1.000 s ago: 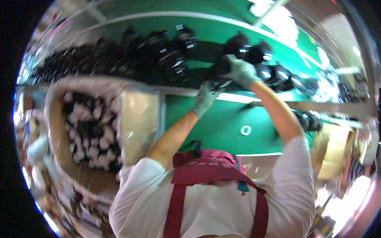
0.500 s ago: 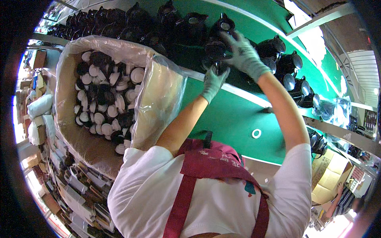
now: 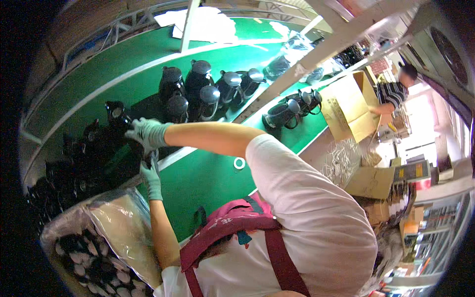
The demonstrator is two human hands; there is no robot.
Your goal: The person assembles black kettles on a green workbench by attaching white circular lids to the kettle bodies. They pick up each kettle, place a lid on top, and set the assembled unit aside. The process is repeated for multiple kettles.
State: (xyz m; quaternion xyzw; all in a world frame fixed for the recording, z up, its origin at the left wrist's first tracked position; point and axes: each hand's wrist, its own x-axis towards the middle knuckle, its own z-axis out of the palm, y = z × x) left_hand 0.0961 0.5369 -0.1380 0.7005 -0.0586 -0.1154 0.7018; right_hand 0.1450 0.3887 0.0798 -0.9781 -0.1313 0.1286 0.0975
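Observation:
Both of my hands wear pale grey-green gloves and meet at the row of black jugs on the left of the green bench. My right hand (image 3: 149, 133) curls its fingers over a dark jug (image 3: 134, 147), largely hidden in shadow. Just below, my left hand (image 3: 150, 177) closes round the near side of what looks like the same jug. A jug without a lid (image 3: 118, 114) stands just beyond my right fingertips. More lidded jugs (image 3: 200, 74) with glossy tops and handles stand to the right of my hands.
A plastic-lined carton (image 3: 118, 213) of black and white lids stands at lower left. A white ring (image 3: 239, 163) lies on the green bench (image 3: 198, 173). A metal rail (image 3: 267, 96) crosses it. Several jugs (image 3: 282, 114) lie beyond. At right, a person (image 3: 388, 94) reaches to an open carton (image 3: 346, 111).
My view has swung to the right, so the bench and carton sit further left. My right hand, spread above the jugs before, is now curled close above my left.

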